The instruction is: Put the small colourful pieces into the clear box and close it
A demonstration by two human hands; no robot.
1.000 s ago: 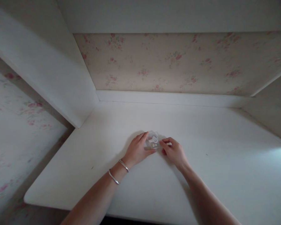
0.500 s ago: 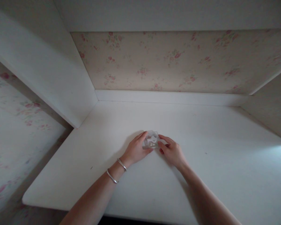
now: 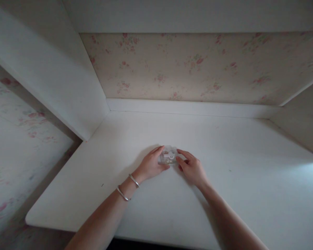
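A small clear plastic case (image 3: 169,157) with pale shapes inside rests on the white desk (image 3: 224,194). My left hand (image 3: 151,164) grips its left side, thumb in front and fingers curled over the far edge. My right hand (image 3: 191,168) holds the right side, with thumb and forefinger pinching it. Two thin silver bangles (image 3: 127,188) circle my left wrist. What the case contains is too small to tell.
The desk sits in a recess with a white side panel (image 3: 54,80) on the left and floral wallpaper (image 3: 198,66) behind. A white shelf underside (image 3: 187,14) hangs overhead. The desk's front edge runs along the bottom left.
My right hand has closed in on the case's right side, its fingers now over the edge. The left hand has kept its hold. The case stays in the same spot.
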